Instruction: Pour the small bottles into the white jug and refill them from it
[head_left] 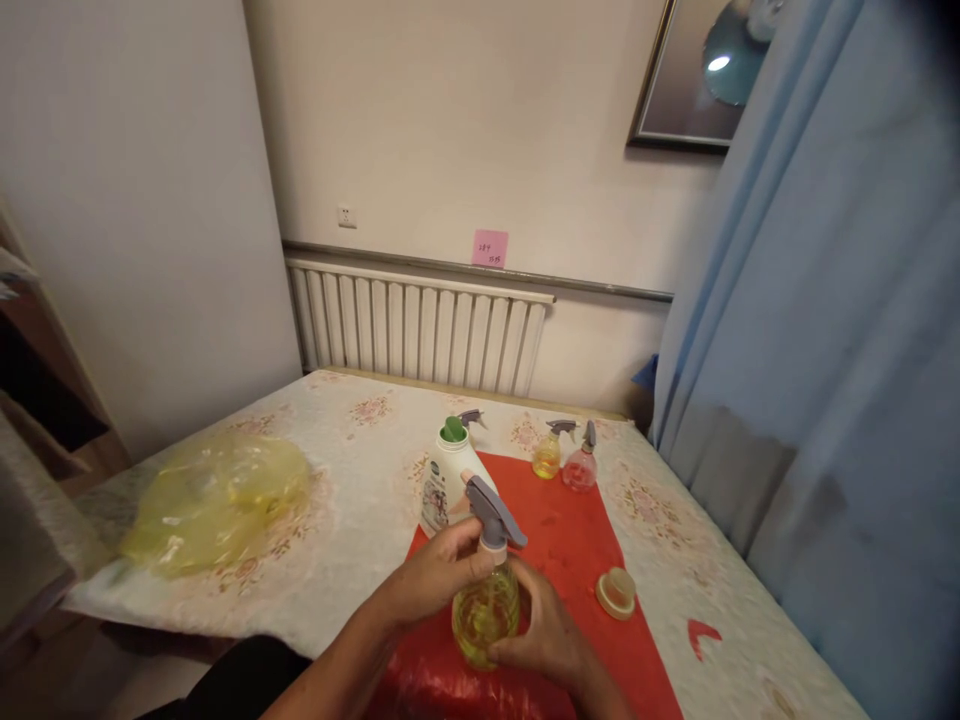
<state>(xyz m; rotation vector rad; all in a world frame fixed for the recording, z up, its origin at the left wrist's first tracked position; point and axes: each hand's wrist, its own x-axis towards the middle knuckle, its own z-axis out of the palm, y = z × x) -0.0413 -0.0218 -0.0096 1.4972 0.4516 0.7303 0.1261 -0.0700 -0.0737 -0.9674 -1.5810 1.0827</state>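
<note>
A yellow spray bottle (486,615) with a grey trigger head stands upright between my hands, close to me. My left hand (442,568) is closed round its neck, just under the trigger head. Lower down, my right hand (546,630) grips the side of the bottle. Right behind it is a white jug (454,465) with a green spout in its open mouth. Farther back on the red sheet (555,520) are a small yellow spray bottle (547,457) and a pink spray bottle (580,468). A pale cap (616,593) lies to the right.
A crumpled yellow plastic bag (217,500) lies on the left of the flowered tablecloth (360,480). Another grey trigger head (471,417) shows behind the jug. A red scrap (703,637) is at the right. A radiator (420,325) and a blue curtain (802,330) border the table.
</note>
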